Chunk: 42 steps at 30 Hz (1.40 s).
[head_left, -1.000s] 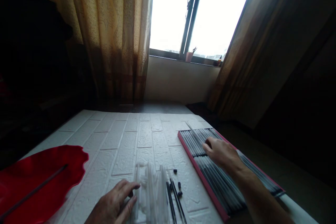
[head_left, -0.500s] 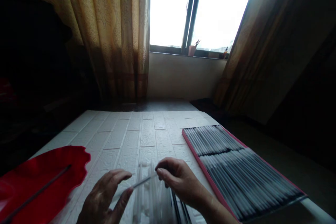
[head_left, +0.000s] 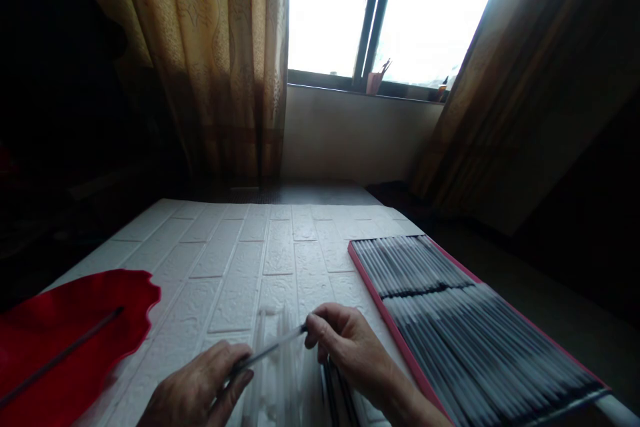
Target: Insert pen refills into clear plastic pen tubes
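White brick-patterned sheeting (head_left: 280, 260) covers the table, and both hands work low over it near the six o'clock edge. The left hand (head_left: 200, 390) and the right hand (head_left: 350, 347) share one thin pen refill (head_left: 270, 349), a clear tube with a dark tip. The left fingers are closed on its lower end at about eight o'clock, and the right thumb and forefinger are pinched on its upper end at about two o'clock, so the refill runs tilted between them, lifted just above the sheeting.

Directly beneath the refill lies a loose bunch of clear tubes (head_left: 285, 373), pointing toward twelve o'clock. Just beside them, under the right wrist, lie a few black pen parts (head_left: 336, 390), partly hidden by the hand.

At three to four o'clock from the hands sits a flat pink-edged tray (head_left: 385, 310) packed with rows of refills (head_left: 460, 327) lying side by side, well apart from the fingers. At nine o'clock a red plate (head_left: 65, 333) with a wavy rim holds a single dark stick (head_left: 60, 357) lying across it. Toward twelve o'clock hang yellow-brown curtains (head_left: 215, 60) beside a bright window (head_left: 400, 7).
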Each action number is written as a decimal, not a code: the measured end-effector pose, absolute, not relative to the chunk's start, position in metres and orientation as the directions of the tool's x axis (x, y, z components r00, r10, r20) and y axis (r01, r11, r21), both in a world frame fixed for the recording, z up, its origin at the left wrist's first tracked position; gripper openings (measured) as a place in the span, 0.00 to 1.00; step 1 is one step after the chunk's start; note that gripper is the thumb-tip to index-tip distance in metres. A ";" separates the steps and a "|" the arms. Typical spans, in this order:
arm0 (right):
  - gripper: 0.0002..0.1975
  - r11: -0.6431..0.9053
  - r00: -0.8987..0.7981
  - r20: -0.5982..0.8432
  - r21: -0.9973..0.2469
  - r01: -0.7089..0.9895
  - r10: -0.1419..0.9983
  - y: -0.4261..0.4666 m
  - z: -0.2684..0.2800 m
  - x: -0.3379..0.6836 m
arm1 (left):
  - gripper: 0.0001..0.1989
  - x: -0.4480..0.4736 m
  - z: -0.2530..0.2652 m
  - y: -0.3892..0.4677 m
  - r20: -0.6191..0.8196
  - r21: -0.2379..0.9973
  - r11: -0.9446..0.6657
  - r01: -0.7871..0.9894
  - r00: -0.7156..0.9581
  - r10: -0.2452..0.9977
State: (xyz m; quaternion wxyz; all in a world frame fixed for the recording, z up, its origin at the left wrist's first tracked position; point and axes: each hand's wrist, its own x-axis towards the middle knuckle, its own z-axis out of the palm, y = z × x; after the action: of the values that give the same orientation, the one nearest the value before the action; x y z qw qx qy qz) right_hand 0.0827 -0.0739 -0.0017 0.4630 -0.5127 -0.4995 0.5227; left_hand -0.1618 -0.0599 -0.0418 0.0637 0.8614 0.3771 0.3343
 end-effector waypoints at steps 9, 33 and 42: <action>0.13 -0.065 -0.048 -0.069 -0.995 0.080 0.996 -0.076 0.002 0.083 | 0.13 -0.157 -0.027 -0.063 0.596 0.282 -0.749 0.600 0.502 0.627; 0.08 -0.024 -0.067 -0.027 -0.999 0.041 0.997 -0.078 0.003 0.083 | 0.12 -0.154 -0.021 -0.065 0.530 0.363 -0.715 0.597 0.499 0.686; 0.08 -0.022 -0.074 -0.026 -0.998 0.057 0.997 -0.079 0.007 0.083 | 0.12 -0.157 -0.025 -0.062 0.570 0.315 -0.745 0.588 0.511 0.644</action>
State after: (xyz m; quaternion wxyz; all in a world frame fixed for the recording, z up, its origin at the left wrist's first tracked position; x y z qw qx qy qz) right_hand 0.0832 -0.0787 0.0069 0.4608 -0.5008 -0.5261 0.5100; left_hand -0.1574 -0.0621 -0.0252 0.0404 0.8682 0.3547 0.3447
